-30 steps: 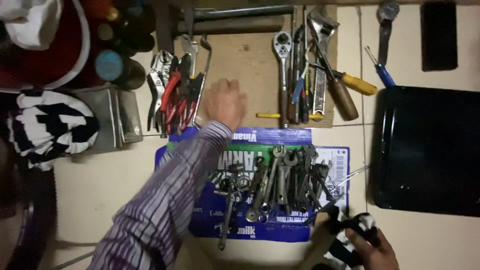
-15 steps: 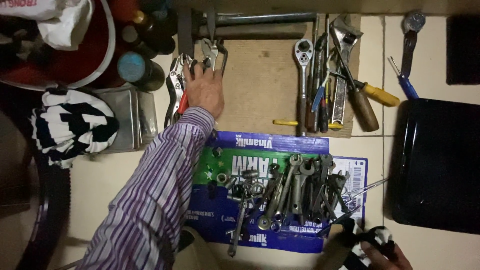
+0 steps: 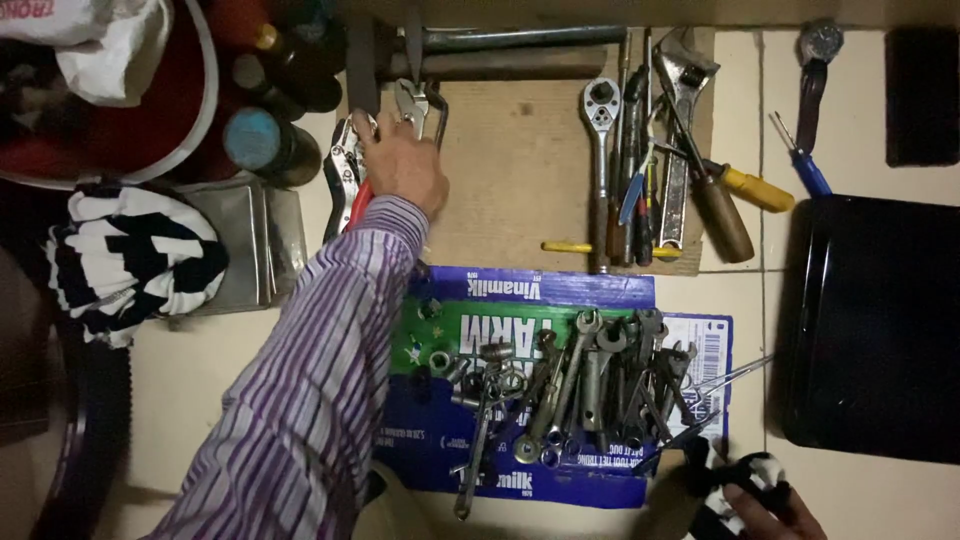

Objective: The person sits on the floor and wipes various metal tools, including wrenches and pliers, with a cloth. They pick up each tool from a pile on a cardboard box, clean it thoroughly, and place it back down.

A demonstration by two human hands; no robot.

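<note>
Single head cam, worn on me, looking straight down at the floor from about standing-crouch height. My left hand [image 3: 400,165] reaches far top-centre, right hand [image 3: 770,505] clipped at bottom edge. Wooden board [image 3: 520,170] centre-top. No second view.

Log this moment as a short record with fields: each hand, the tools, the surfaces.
left hand: left hand on the pliers at the brown board's left edge
right hand: right hand at the bottom edge, on a black-and-white cloth
wrenches: pile of wrenches on flattened blue carton
board's right side: ratchet, screwdrivers
far right: black tray
</note>
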